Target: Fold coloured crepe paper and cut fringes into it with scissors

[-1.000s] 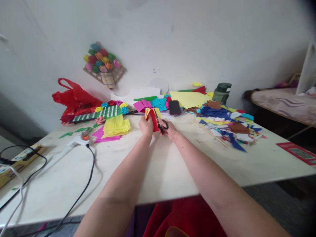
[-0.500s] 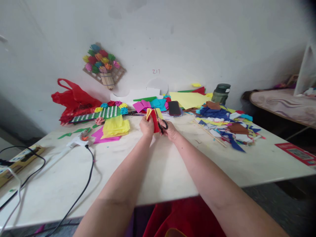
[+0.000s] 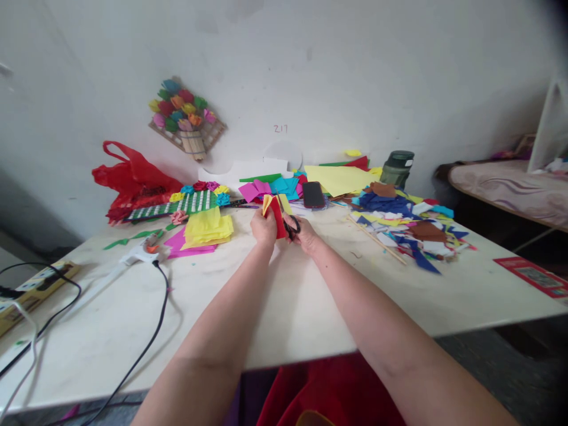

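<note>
Over the middle of the table, my left hand (image 3: 265,228) pinches a small stack of red and yellow paper (image 3: 277,216), red side toward my right. My right hand (image 3: 305,235) is closed on the black handles of a pair of scissors (image 3: 293,225), whose blades lie along the paper's right edge. How far the blades are apart is too small to tell. Left of my hands, yellow crepe paper sheets (image 3: 208,228) lie on magenta sheets (image 3: 175,244). A phone (image 3: 313,194) rests just beyond my right hand.
A glue gun (image 3: 141,251) with a black cord lies at the left, near a power strip (image 3: 38,293). Paper scraps (image 3: 412,222) and a wooden stick (image 3: 377,239) are on the right. A dark bottle (image 3: 397,168) and a red plastic bag (image 3: 133,177) stand farther back.
The scissor handles have shifted slightly in my right hand, and the blades look closer to the paper. My left hand stays in place with the paper.
</note>
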`<control>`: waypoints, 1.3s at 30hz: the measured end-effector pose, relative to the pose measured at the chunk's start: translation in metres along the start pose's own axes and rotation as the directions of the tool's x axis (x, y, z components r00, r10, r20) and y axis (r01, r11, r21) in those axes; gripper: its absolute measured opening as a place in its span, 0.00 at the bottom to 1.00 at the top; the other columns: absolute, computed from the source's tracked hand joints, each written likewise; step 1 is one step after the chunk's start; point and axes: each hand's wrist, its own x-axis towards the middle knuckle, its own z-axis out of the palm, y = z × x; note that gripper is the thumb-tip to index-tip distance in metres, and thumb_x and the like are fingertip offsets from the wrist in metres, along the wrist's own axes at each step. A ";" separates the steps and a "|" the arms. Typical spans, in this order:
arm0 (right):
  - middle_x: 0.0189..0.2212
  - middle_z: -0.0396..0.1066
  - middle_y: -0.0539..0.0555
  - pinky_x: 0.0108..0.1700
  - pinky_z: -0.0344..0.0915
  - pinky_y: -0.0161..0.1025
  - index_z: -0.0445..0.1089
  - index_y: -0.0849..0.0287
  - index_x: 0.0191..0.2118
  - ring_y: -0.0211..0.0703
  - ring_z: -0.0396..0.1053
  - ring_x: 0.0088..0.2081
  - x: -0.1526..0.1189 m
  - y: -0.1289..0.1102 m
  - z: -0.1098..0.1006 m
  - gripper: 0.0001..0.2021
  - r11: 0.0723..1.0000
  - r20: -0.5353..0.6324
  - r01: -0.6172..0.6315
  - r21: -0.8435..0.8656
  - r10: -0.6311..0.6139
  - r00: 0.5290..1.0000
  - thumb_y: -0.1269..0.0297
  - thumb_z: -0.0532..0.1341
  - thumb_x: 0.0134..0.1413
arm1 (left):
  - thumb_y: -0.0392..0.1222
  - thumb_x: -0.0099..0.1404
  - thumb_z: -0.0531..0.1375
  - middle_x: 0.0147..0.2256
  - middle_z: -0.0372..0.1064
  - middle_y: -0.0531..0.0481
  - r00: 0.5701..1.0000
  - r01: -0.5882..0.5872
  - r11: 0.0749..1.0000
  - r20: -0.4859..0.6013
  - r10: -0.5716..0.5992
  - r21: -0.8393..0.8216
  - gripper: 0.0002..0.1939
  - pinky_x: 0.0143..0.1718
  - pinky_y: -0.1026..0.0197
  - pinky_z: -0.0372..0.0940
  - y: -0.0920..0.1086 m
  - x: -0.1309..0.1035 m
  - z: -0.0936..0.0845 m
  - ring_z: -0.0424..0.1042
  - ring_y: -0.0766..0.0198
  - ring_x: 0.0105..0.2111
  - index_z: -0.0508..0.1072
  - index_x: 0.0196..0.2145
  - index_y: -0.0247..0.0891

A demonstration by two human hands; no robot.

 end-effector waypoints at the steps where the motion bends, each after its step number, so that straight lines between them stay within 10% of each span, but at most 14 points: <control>1: 0.11 0.61 0.45 0.10 0.39 0.28 0.61 0.60 0.21 0.30 0.57 0.10 0.000 0.001 0.000 0.21 1.000 0.000 0.002 -0.004 -0.002 1.000 0.44 0.60 0.41 | 0.49 0.59 0.50 0.29 0.71 0.46 1.000 0.002 1.000 0.001 -0.002 0.003 0.15 0.30 0.62 0.59 0.000 0.000 0.000 0.69 0.60 0.29 0.71 0.33 0.37; 39: 0.10 0.57 0.43 0.12 0.46 0.28 0.59 0.59 0.18 0.28 0.54 0.10 0.004 0.004 0.003 0.21 0.999 -0.074 0.036 -0.037 -0.038 0.997 0.45 0.63 0.36 | 0.47 0.59 0.50 0.30 0.71 0.44 1.000 0.014 1.000 -0.019 -0.014 0.028 0.14 0.32 0.62 0.60 0.005 -0.001 -0.005 0.70 0.58 0.32 0.71 0.32 0.37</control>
